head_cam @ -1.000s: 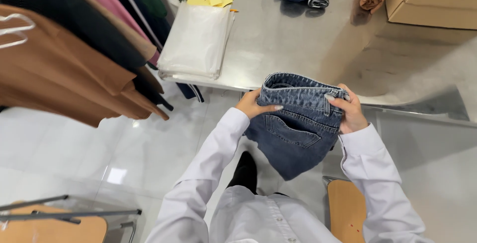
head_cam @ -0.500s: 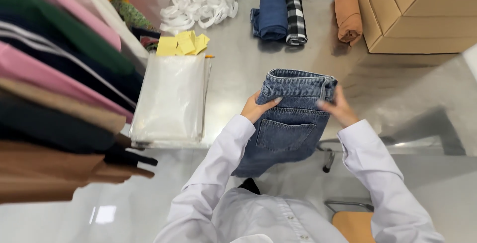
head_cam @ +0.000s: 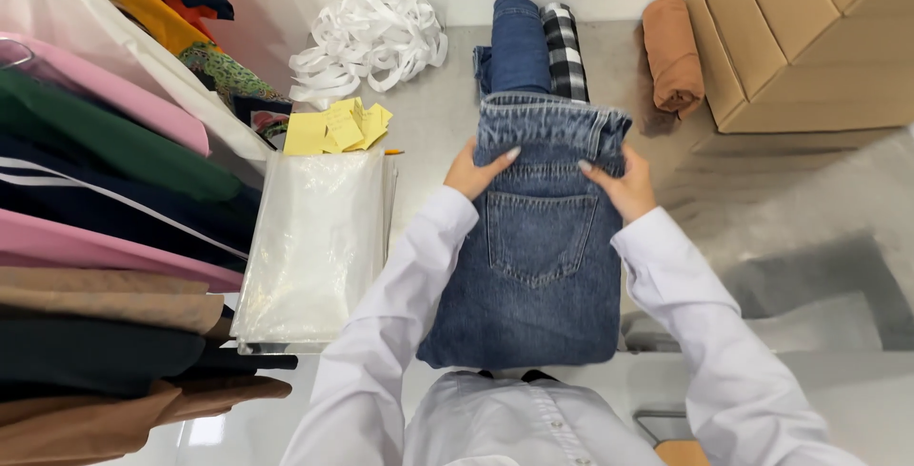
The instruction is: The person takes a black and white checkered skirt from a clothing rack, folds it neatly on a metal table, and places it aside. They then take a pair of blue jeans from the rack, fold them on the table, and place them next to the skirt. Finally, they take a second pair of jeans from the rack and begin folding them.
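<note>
Two hands are gripping folded blue jeans [head_cam: 538, 247] near the waistband, the left hand [head_cam: 476, 173] pinching the left edge and the right hand [head_cam: 619, 185] pinching the right edge, as the jeans are hanging down over the near edge of the grey surface [head_cam: 762, 190]. Just beyond them, rolled dark jeans [head_cam: 517, 42], a checked roll [head_cam: 564, 47] and a brown roll [head_cam: 671, 52] are lying beside a cardboard box [head_cam: 809, 38]. Clear plastic bags [head_cam: 314, 247], yellow notes [head_cam: 338, 128] and white ribbon [head_cam: 371, 33] are sitting to the left, next to hanging clothes [head_cam: 105, 199].
</note>
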